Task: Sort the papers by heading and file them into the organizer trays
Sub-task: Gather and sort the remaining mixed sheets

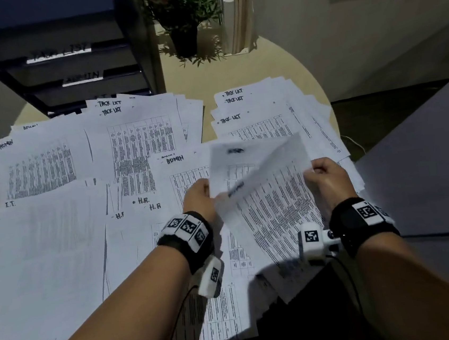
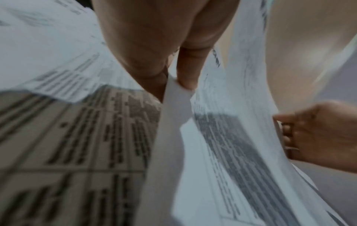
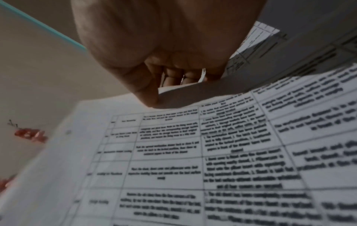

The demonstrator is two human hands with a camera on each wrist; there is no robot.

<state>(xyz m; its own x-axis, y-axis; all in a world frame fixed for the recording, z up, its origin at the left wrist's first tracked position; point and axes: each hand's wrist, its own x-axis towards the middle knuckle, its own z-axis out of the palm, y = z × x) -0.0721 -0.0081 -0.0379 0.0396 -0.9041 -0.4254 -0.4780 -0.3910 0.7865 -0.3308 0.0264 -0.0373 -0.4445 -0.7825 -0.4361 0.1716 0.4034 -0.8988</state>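
Bare forearms with black wristbands carrying square-patterned white tags reach in from six o'clock. Left hand (image 1: 197, 197) pinches the near-left edge of a thin printed sheet (image 1: 259, 166), thumb and fingers closed on the paper. Right hand (image 1: 326, 178) grips the sheet's right edge with curled fingers; the right wrist view shows the fingers folded under the paper's rim. That sheet is raised and bowed, blurred, its heading unreadable, hanging over the flat piles toward three o'clock of the middle.

Loose white sheets covered in gridded tables lie fanned over a round pale table (image 1: 202, 72): the ADMIN pile (image 1: 39, 161) at nine o'clock, a TASK LIST pile (image 1: 264, 110) at one o'clock. A black tiered organizer (image 1: 73, 61) with handwritten white labels stands at eleven o'clock, a dark-potted leafy plant (image 1: 182, 13) and upright books (image 1: 240, 13) at twelve.
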